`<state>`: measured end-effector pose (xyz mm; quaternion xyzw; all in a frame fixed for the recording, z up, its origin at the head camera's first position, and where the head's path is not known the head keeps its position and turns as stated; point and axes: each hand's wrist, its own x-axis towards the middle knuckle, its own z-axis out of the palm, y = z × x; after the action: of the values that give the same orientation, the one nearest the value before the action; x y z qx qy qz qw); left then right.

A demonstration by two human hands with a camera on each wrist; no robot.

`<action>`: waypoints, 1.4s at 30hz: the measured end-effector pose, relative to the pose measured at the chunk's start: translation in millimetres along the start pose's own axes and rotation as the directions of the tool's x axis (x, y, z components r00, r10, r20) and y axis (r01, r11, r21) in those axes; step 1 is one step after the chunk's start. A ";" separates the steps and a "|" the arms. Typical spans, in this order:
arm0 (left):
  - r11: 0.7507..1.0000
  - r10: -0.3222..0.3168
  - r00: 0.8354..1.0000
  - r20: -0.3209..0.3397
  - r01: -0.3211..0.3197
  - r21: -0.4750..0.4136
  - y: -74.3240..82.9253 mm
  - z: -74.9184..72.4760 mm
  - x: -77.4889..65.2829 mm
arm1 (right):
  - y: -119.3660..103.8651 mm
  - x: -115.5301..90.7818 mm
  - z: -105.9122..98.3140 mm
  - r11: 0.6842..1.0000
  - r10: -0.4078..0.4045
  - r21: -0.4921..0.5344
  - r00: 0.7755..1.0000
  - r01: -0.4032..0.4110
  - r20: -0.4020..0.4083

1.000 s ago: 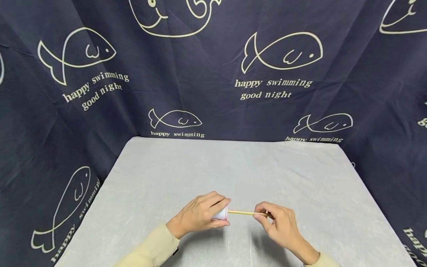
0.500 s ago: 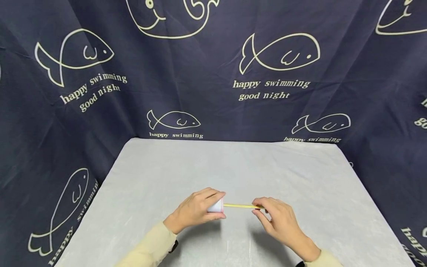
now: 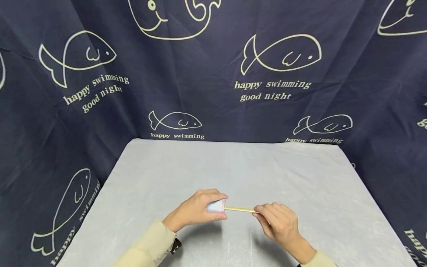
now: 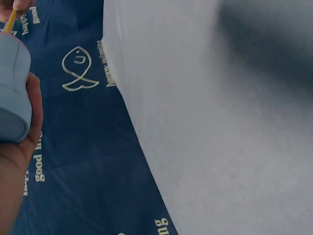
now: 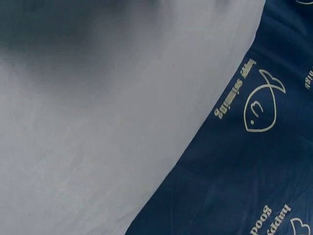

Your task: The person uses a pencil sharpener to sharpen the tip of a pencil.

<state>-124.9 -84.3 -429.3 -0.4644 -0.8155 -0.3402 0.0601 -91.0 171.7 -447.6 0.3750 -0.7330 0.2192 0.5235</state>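
Observation:
My left hand point(image 3: 197, 208) grips a light blue pencil sharpener point(image 3: 215, 206) with a pink rim, thumb below and fingers above. In the left wrist view the rounded, waisted body of the sharpener point(image 4: 12, 93) shows at the left edge, lying along the palm. A yellow and white pencil point(image 3: 238, 209) runs sideways from the sharpener's pink end to my right hand point(image 3: 278, 222). The right thumb and fingers pinch the pencil near its outer end, which they hide. Its inner tip is hidden in the sharpener. Both hands are held over the table, casting shadows.
A pale grey cloth covers the table point(image 3: 233, 167). Dark blue curtains point(image 3: 213, 74) printed with fish and lettering hang behind it and along both sides. The right wrist view shows only the tablecloth point(image 5: 98, 147), a blurred shadow and the curtain.
The right fingers have rolled over the pencil, and its white side now shows beside the yellow. The hands rose slightly in the view, then the right came a little lower. The left keeps its grip.

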 end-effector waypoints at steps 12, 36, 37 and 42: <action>0.706 0.496 0.865 -0.074 -0.352 0.615 -1.6 27.2 -6.5 | 3.7 -10.2 -21.3 0.495 0.455 0.218 0.464 -0.841 0.760; 0.997 -0.041 0.999 -0.002 0.041 0.068 -4.3 12.6 -8.4 | 4.7 -13.5 1.0 0.999 -0.036 -0.012 0.996 0.037 0.079; 0.997 -0.073 0.997 0.023 0.072 0.024 -3.2 12.5 -8.0 | 3.8 -11.9 0.5 0.999 -0.041 -0.006 0.997 0.042 0.071; 0.982 -0.139 0.985 0.099 0.150 -0.115 0.7 15.4 -10.9 | -3.1 -16.5 -1.5 0.999 0.000 0.032 0.998 -0.002 0.062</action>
<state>-114.8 -82.5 -445.1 -0.4215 -0.8266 -0.3716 -0.0303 -84.9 176.1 -462.6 0.3894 -0.7454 0.2194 0.4945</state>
